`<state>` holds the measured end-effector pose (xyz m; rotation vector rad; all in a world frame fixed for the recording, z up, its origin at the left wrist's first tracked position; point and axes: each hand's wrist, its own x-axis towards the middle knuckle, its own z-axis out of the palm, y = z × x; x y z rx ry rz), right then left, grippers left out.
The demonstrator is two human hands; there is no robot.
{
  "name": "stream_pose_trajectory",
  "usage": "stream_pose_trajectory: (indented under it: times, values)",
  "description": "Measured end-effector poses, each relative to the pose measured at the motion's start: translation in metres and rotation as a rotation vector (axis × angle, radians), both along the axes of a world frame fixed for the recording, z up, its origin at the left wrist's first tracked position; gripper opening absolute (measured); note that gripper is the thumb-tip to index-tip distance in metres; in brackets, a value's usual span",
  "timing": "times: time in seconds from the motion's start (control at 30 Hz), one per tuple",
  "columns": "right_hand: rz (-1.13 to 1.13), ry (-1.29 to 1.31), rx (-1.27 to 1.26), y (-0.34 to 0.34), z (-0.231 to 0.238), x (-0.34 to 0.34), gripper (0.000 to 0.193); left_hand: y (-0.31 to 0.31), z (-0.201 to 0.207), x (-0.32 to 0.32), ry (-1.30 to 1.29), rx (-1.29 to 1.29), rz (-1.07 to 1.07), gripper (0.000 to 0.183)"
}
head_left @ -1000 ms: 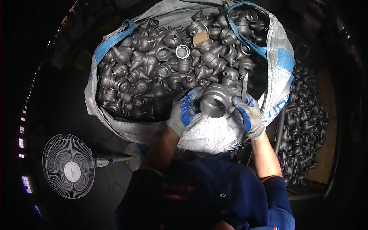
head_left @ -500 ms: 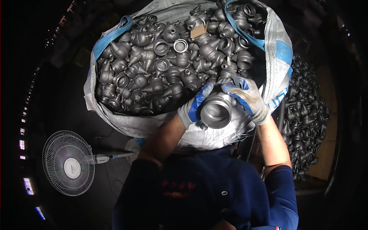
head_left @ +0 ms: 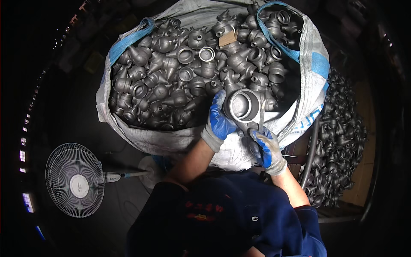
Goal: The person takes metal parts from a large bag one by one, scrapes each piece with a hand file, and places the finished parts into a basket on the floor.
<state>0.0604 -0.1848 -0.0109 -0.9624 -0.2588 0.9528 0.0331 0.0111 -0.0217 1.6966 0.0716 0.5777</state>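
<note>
My left hand (head_left: 219,116), in a blue-coated work glove, grips a grey metal casting (head_left: 243,104) by its left side. The casting's round, hollow mouth faces up, and a narrower part of it extends away from me. In a matching glove, my right hand (head_left: 268,147) is closed around a thin, flat metal tool like a file (head_left: 261,116). The blade points away from me along the casting's right side, near the rim; whether it touches cannot be told. Both hands are over the near edge of a large white woven bulk bag (head_left: 158,141).
Similar grey castings (head_left: 165,81) fill the bag, with a scrap of cardboard (head_left: 227,38) on top. Blue lifting straps (head_left: 128,43) loop at its rim. A second heap of castings (head_left: 338,141) lies to the right. A white fan (head_left: 77,182) stands at the left.
The casting has moved away from me and turned a little. My right hand has drawn back toward me with the flat tool, from the casting's far right to its near right.
</note>
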Motion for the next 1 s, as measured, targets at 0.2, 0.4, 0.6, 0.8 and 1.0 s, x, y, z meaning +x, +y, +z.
stream_pose_trajectory:
  times: [0.2, 0.4, 0.6, 0.8, 1.0]
  values:
    - [-0.107, -0.1, -0.069, -0.004, 0.024, 0.004, 0.047, 0.01, 0.002, -0.004, -0.137, -0.775, -0.2, 0.04]
    - [-0.225, -0.257, -0.095, 0.005, 0.042, -0.005, 0.048, 0.012, -0.017, -0.005, -0.163, -1.116, -0.338, 0.046]
    - [-0.238, -0.3, -0.095, 0.003, 0.045, -0.009, 0.047, 0.009, -0.03, -0.003, -0.1, -1.55, -0.338, 0.045]
    - [-0.31, -0.248, -0.183, -0.001, 0.041, -0.007, 0.043, 0.002, -0.026, -0.009, -0.133, -1.256, -0.178, 0.041]
    - [-0.284, -0.145, -0.052, -0.006, 0.028, 0.0, 0.035, -0.001, -0.003, -0.022, -0.117, -0.779, 0.021, 0.036]
